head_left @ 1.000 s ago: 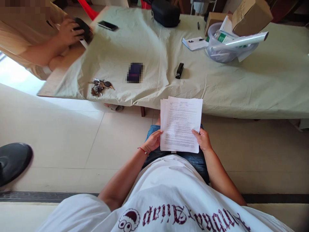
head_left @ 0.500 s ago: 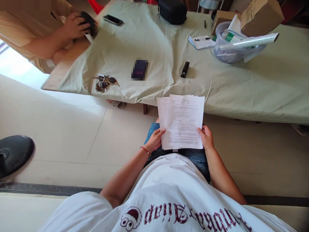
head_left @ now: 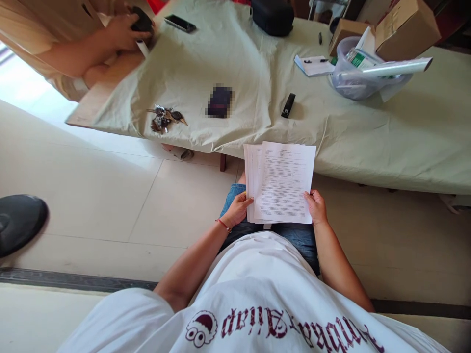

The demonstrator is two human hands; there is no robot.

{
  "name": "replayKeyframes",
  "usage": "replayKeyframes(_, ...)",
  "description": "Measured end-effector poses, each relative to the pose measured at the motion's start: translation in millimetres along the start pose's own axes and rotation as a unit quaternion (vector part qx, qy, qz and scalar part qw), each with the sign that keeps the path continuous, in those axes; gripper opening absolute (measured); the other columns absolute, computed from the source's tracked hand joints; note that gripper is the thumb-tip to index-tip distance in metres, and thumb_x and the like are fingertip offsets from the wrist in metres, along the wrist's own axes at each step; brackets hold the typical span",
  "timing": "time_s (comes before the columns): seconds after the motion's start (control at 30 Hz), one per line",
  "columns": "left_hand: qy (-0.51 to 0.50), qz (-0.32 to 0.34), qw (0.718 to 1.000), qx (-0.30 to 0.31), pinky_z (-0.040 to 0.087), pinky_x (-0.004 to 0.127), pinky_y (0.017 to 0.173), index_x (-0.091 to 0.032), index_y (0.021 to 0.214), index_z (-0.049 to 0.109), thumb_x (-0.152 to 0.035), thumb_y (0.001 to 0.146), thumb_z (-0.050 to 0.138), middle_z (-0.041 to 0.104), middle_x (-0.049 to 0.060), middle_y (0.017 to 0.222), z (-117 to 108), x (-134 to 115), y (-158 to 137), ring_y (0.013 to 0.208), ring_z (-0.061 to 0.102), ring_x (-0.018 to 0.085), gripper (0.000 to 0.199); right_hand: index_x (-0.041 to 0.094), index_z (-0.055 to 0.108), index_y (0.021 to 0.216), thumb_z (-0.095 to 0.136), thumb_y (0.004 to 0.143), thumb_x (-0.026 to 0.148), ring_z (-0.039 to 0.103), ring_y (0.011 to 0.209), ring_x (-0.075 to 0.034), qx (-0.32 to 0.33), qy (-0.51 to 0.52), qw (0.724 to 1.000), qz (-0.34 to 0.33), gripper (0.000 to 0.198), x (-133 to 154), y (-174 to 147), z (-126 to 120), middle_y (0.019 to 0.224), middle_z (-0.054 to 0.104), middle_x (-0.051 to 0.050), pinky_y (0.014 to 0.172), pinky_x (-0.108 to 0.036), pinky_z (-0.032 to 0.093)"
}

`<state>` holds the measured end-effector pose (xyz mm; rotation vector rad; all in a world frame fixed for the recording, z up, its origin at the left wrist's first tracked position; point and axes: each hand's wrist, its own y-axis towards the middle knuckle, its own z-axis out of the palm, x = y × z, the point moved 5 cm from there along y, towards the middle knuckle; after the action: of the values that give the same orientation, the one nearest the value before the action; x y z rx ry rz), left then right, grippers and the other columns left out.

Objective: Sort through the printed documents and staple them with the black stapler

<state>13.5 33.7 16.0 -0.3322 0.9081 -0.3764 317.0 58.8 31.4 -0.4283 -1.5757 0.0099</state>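
Printed sheets point(head_left: 285, 181) over lap point(head_left: 296, 240), long axis pointing fwd, top end by near edge of tabletop point(head_left: 386, 157), contact unclear. L hand point(head_left: 237, 208) grips left side, R hand point(head_left: 317, 206) pinches right side. Stapler point(head_left: 288, 105) ahead, inside near edge, R hand slightly nearer.

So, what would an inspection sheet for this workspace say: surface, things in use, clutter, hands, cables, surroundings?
Surface: creased pale cloth over a table; bare wood shows at the left corner.
Job's things: papers, loosely fanned, edges uneven.
Clutter: keys, stapler, phone, notepad, filled tub, black case, boxes; one dark item blurred.
Hands: left hand grips the papers' left edge, right hand their right.
Cables: nothing seen.
Surroundings: another person at left; black disc on the tiled floor.
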Motion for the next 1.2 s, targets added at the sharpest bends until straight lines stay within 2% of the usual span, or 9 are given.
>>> replayKeyframes(0.27,0.001,0.001,1.000,-0.016,0.058,0.043,0.096,-0.017,0.100,0.076,-0.044,0.060,0.101,0.082,0.008,0.097,-3.1,2.1,-0.6,0.097,0.076,0.027,0.054,0.027,0.057,0.089,0.084,0.065,0.069,0.071,0.082,-0.025,-0.015,0.017,1.000,-0.006,0.054,0.0,-0.8,-1.2,0.084,0.076,0.000,0.080,-0.042,0.058)
replayKeyframes(0.4,-0.009,-0.010,0.999,-0.033,0.059,0.040,0.094,-0.017,0.097,0.076,-0.051,0.065,0.099,0.082,0.007,0.096,-4.6,0.1,-2.1,0.094,0.076,0.025,0.053,0.027,0.058,0.089,0.085,0.064,0.069,0.071,0.081,-0.025,-0.005,0.018,1.000,-0.006,0.055,0.0,-0.6,-1.6,0.083,0.076,0.000,0.080,-0.042,0.058)
replayKeyframes(0.5,-0.007,-0.013,1.000,-0.022,0.060,0.039,0.092,-0.017,0.098,0.077,-0.056,0.066,0.098,0.082,0.008,0.097,-1.2,-3.2,-4.1,0.094,0.077,0.025,0.055,0.027,0.058,0.087,0.086,0.064,0.069,0.070,0.077,-0.024,-0.001,0.016,1.000,-0.005,0.056,-0.8,-0.4,-2.4,0.080,0.076,0.001,0.077,-0.041,0.058)
replayKeyframes(0.63,0.014,-0.018,1.000,-0.005,0.059,0.040,0.093,-0.016,0.101,0.079,-0.052,0.064,0.100,0.083,0.010,0.102,1.6,-4.9,-5.3,0.095,0.076,0.026,0.056,0.027,0.060,0.087,0.086,0.065,0.069,0.068,0.073,-0.022,0.000,0.010,1.000,-0.007,0.055,-1.1,-1.0,-2.8,0.079,0.076,0.001,0.075,-0.039,0.057)
replayKeyframes(1.0,0.037,0.004,0.999,-0.025,0.057,0.043,0.095,-0.016,0.103,0.078,-0.054,0.064,0.099,0.082,0.009,0.097,-6.3,3.3,-1.4,0.095,0.075,0.027,0.059,0.026,0.069,0.087,0.085,0.068,0.063,0.071,0.078,-0.025,0.008,0.016,1.000,-0.008,0.044,1.3,-2.7,0.1,0.083,0.078,0.000,0.079,-0.041,0.058)
replayKeyframes(1.2,0.037,0.004,0.998,-0.048,0.057,0.041,0.091,-0.017,0.098,0.078,-0.055,0.061,0.100,0.082,0.008,0.096,-6.7,2.4,-3.5,0.093,0.075,0.027,0.057,0.026,0.071,0.085,0.089,0.065,0.058,0.070,0.076,-0.022,-0.016,0.054,0.998,-0.002,0.042,-3.5,-0.8,-4.3,0.085,0.079,0.001,0.077,-0.038,0.058)
